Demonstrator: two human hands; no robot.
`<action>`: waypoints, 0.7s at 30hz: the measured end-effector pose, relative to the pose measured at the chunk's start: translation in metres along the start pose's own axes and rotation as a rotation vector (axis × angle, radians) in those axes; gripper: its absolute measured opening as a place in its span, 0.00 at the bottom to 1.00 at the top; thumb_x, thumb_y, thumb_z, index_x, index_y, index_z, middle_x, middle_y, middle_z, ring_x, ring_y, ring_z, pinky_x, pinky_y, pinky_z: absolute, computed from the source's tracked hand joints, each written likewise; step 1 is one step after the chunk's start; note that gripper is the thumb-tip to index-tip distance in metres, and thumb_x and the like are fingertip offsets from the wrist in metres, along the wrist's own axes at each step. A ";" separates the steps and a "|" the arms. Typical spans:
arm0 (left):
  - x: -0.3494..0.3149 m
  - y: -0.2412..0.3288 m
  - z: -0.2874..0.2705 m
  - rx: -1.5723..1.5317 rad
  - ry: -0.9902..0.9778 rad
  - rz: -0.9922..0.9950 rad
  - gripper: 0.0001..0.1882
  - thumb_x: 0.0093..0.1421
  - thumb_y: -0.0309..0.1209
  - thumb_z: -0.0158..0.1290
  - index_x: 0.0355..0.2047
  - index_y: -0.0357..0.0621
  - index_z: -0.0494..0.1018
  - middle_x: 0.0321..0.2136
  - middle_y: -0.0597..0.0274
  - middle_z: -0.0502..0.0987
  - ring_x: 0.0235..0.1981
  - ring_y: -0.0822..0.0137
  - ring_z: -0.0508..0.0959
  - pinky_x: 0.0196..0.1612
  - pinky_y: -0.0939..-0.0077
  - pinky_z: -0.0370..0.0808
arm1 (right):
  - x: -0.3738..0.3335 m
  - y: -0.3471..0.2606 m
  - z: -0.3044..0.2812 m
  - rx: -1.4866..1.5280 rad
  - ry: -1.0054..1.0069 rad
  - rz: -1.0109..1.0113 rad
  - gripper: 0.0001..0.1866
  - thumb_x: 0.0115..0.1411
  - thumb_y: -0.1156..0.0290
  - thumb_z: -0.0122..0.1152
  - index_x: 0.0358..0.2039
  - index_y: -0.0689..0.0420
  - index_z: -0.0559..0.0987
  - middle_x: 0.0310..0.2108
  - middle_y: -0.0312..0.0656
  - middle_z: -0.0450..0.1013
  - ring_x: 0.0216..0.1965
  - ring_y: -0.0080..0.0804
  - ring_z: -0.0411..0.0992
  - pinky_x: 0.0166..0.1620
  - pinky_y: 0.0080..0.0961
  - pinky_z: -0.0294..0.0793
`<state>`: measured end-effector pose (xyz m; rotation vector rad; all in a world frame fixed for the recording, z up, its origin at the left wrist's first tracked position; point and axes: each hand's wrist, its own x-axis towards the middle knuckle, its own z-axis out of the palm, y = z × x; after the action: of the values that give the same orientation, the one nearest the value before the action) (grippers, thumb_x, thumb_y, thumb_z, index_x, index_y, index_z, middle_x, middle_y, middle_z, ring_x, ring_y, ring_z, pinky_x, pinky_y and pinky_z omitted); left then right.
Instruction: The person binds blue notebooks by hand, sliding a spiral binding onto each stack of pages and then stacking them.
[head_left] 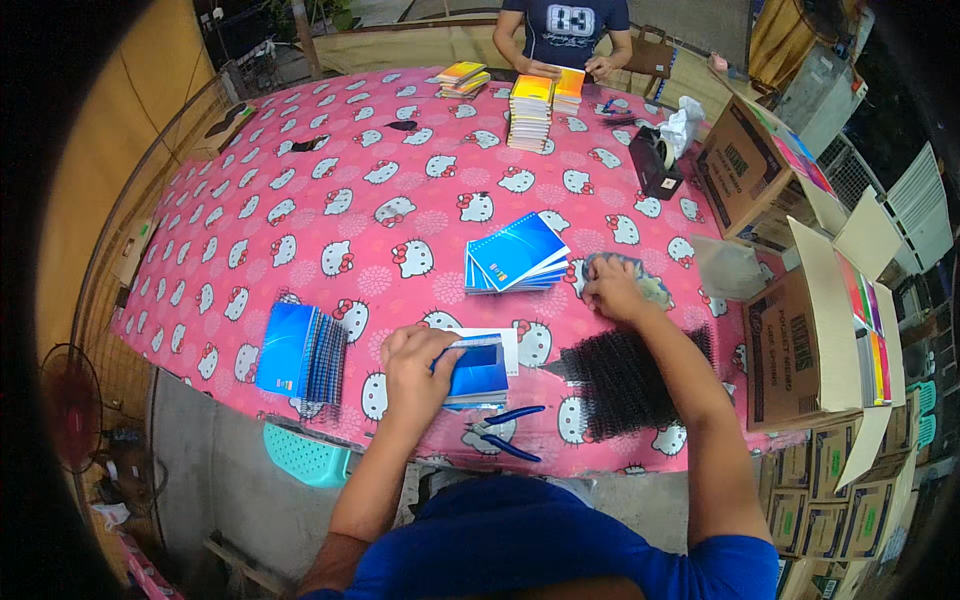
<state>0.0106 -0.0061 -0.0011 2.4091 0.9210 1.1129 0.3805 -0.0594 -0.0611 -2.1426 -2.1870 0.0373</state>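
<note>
Both forearms come up from the person's blue-sleeved shoulders over the table (330, 180). The left hand (418, 365) sits near the table's front edge, bent at the wrist, fingers curled and thumb pressed down in a grip. The right arm stretches further in across the table, elbow slightly bent; the right hand (612, 288) lies knuckles up, fingers bunched together and pressing down.

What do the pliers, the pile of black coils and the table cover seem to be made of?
Pliers: metal jaws, by their grey look, with blue grips, probably plastic or rubber. Black coils: thin looped spirals, plastic or coated wire; the picture cannot settle which. Table cover: soft pink printed cloth or vinyl sheet that drapes over the edge.
</note>
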 end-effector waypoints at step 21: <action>0.003 -0.007 0.005 -0.051 -0.042 -0.048 0.07 0.49 0.30 0.61 0.30 0.47 0.80 0.31 0.64 0.79 0.39 0.61 0.74 0.47 0.64 0.64 | -0.041 -0.014 -0.086 2.090 0.389 0.119 0.08 0.60 0.81 0.51 0.33 0.53 0.66 0.25 0.33 0.65 0.24 0.25 0.63 0.30 0.21 0.64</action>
<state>0.0132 0.0010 -0.0059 2.3477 0.9208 1.0515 0.3741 -0.1038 0.0243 -0.7508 -0.6487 1.1190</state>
